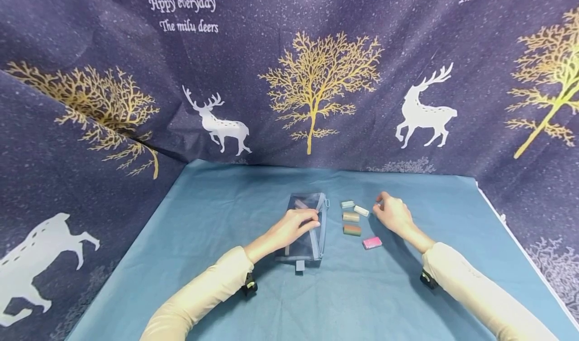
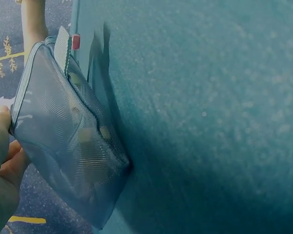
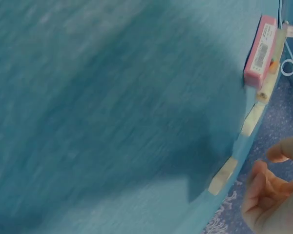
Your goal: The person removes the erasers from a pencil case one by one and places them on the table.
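Note:
A dark mesh zipper pouch lies near the table's middle. My left hand pinches its zippered side between thumb and fingers, and in the left wrist view the pouch stands tilted. Pale shapes show faintly through its mesh. To its right lie small eraser-like blocks: a light blue block, a white block, a tan block, a brown-green block and a pink block with a barcode label. Just right of the white block, my right hand hovers with loosely bent fingers, holding nothing.
A blue cloth covers the table. Behind it hangs a dark curtain with deer and trees. A ring-shaped zipper pull sits at the pouch's far right corner, and a pale tag sticks out at its near end.

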Motion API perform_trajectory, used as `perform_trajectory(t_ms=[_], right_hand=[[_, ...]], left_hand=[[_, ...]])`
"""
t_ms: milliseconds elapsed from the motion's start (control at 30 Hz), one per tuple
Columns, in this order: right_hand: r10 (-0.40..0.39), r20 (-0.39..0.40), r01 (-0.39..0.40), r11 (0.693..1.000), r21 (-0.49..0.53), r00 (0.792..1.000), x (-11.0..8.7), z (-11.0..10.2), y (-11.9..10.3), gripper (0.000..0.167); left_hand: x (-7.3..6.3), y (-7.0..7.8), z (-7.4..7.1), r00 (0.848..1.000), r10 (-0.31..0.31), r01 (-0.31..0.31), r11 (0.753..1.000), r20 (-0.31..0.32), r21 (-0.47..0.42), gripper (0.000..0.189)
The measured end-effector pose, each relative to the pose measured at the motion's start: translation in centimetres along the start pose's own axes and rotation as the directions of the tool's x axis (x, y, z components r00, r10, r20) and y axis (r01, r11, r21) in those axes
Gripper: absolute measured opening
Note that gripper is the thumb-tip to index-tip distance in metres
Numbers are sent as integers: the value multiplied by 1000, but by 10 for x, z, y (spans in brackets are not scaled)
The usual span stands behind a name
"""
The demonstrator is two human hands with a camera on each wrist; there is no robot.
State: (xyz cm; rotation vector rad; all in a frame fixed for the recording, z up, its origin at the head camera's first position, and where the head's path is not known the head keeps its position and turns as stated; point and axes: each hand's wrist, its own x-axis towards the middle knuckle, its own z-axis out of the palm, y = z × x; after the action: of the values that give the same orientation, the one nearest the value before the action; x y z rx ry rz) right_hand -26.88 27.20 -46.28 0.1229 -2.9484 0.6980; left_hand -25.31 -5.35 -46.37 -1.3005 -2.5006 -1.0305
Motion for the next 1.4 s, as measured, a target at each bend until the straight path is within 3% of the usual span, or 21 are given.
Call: perform_trajectory(t_ms=[167,533,933,1200,1400], right_hand=[[-48,-13,48,999,5,999,-1,3,-9,21],[-69,10,69,997,34,998,-2,9,-20,13],[-154,5,154,987,47,988,1,20,-36,17],[-252,14,249,962,111,968,1,26,-41,13],[-284,19,275,943,188,959,1,29,-48,11]], left_hand=[[0,0,0,1000,13,-12,1000,-17,20,16],[1,3,-1,1000,4,-4,1000,-1,14,14],[0,4,-3,1000,-19,19,1000,9,8,14],[0,3,1,1000,-5,5,1000,-5,30,16],[1,3,2,999,22,-22,999,-29,33,13]])
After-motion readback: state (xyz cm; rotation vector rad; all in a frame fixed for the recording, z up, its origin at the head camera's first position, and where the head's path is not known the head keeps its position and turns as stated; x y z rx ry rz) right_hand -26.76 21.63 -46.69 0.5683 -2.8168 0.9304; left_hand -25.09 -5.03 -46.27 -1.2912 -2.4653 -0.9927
